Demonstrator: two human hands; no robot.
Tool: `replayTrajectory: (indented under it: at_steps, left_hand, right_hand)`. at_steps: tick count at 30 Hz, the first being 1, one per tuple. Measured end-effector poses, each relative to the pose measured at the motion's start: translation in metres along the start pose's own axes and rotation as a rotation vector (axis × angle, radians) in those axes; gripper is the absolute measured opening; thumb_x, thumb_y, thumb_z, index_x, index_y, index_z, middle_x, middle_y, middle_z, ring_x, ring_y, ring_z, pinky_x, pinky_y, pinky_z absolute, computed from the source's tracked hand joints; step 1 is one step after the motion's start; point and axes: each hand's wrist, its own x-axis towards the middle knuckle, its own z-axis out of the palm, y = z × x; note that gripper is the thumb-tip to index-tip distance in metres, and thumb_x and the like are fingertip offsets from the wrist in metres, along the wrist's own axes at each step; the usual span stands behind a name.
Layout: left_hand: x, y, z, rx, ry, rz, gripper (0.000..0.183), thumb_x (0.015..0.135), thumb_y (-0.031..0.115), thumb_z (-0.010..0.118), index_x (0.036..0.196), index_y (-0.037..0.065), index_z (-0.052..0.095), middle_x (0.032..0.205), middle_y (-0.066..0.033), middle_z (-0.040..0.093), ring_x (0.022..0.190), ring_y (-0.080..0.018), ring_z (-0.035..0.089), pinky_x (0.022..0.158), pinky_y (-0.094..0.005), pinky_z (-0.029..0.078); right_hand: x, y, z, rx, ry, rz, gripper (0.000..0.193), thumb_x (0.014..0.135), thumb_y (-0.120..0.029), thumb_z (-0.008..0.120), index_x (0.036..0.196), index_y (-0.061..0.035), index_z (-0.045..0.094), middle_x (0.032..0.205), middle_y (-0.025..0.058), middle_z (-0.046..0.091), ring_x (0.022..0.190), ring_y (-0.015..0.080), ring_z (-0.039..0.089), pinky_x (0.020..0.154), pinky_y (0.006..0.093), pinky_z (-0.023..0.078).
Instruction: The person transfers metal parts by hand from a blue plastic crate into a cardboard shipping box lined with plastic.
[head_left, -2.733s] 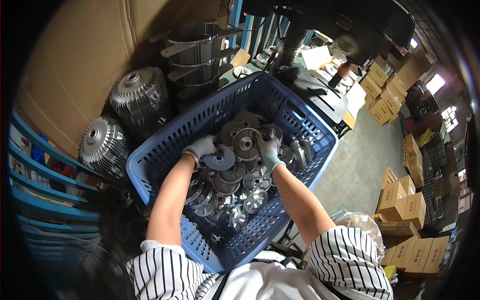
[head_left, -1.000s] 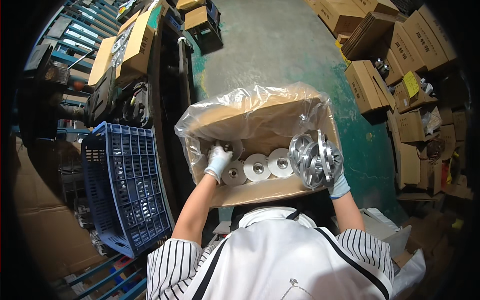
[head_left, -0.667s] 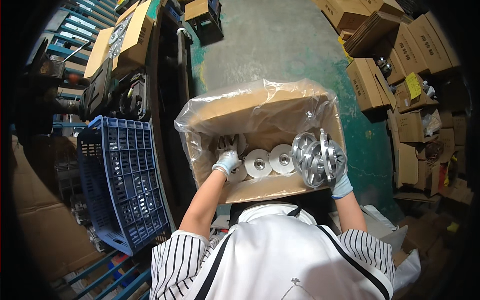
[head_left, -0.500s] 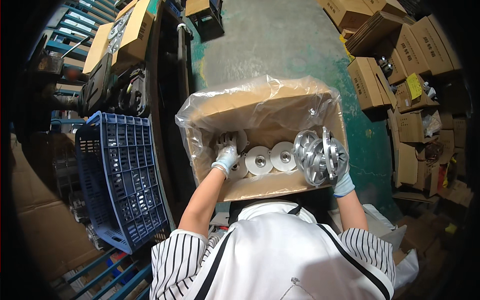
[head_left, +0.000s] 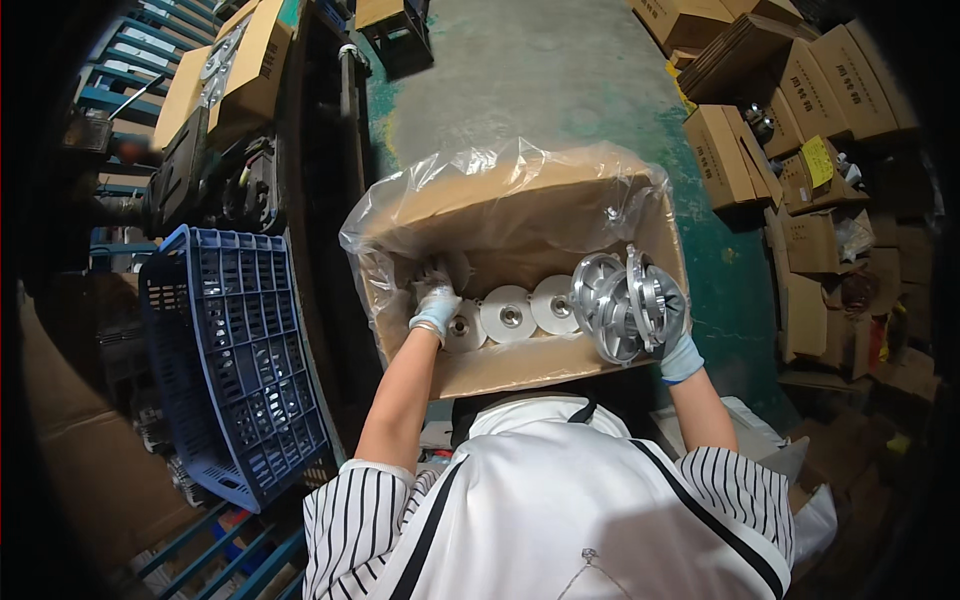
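Note:
A cardboard box (head_left: 500, 374) lined with clear plastic stands in front of me. Along its near side lie several round silver metal discs with raised centres, among them a middle disc (head_left: 508, 314) and one to its right (head_left: 553, 304). My left hand (head_left: 436, 302), in a light glove, reaches into the left part, its fingers closed at the edge of another metal disc (head_left: 458, 268); the fingertips are partly hidden in shadow. Over the box's right end, my gloved right hand (head_left: 681, 345) grips a stack of ribbed metal discs (head_left: 622, 308), tilted on edge.
A blue plastic crate (head_left: 262, 370) stands tilted at left, near a dark metal bench. An open carton of metal parts (head_left: 245, 85) sits at upper left. Cardboard cartons (head_left: 722, 160) pile up along the right. Green and grey floor (head_left: 520, 90) lies beyond the box.
My left hand and the disc at its fingers have shifted slightly left inside the box. The right hand still holds its stack, and the whole view has moved a little.

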Motion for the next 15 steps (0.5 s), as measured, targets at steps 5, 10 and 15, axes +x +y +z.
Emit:
replayTrajectory:
  at_steps: [5,10,15]
  left_hand:
    - [-0.052,0.025,-0.042,-0.506,0.145,0.182,0.089,0.072,0.036,0.074,0.142,0.007,0.028,0.138,-0.0195,0.037,0.130,-0.0351,0.034,0.105,-0.0434,0.033]
    - [-0.137,0.062,-0.085,-1.675,-0.449,0.692,0.079,0.083,0.047,0.064,0.142,0.009,0.029,0.142,-0.0107,0.036,0.129,-0.0230,0.038,0.108,-0.0386,0.030]
    - [-0.162,0.084,-0.091,-2.452,-1.031,0.536,0.067,0.093,0.055,0.037,0.139,0.007,0.033,0.139,-0.0131,0.041,0.129,-0.0257,0.040,0.110,-0.0434,0.031]
  right_hand:
    - [0.000,-0.001,0.000,0.089,-0.147,0.006,0.025,0.095,-0.013,0.045,0.114,-0.0008,0.056,0.101,0.0086,0.066,0.089,0.0156,0.065,0.079,0.0309,0.057]
    - [0.006,-0.002,0.026,0.441,-0.300,0.257,0.027,0.090,-0.007,0.052,0.116,0.0004,0.053,0.111,0.0078,0.062,0.094,0.0159,0.063,0.083,0.0302,0.055]
    - [0.003,-0.008,0.059,0.188,-0.372,0.145,0.030,0.086,-0.001,0.055,0.116,-0.0001,0.054,0.113,0.0078,0.061,0.097,0.0152,0.062,0.087,0.0310,0.054]
